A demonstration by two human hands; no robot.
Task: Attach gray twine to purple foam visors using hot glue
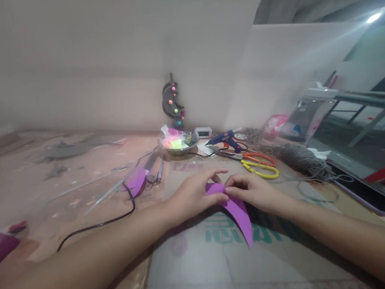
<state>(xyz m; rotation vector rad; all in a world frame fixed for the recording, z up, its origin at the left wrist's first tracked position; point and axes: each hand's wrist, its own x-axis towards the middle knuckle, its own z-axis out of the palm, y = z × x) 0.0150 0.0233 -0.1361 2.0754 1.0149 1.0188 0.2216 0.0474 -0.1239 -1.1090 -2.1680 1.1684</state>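
Observation:
A purple crescent-shaped piece of craft paper or foam point(239, 215) is held above a printed cardboard sheet point(191, 272). My left hand point(193, 192) pinches its upper left end between thumb and fingers. From the other side, the closed fingertips of my right hand point(256, 190) grip the upper edge close to my left thumb. The pointed lower end hangs free toward me. Just beyond my right hand lie scissors point(261, 167) with orange and yellow handles.
A blue glue gun point(226, 140) lies behind the scissors, beside a bowl point(179, 149) of colourful bits. Grey yarn point(304, 158) and a phone point(370, 191) are on the right. A black cable point(98, 225) crosses the left side. A decorated grey crescent point(171, 100) stands by the wall.

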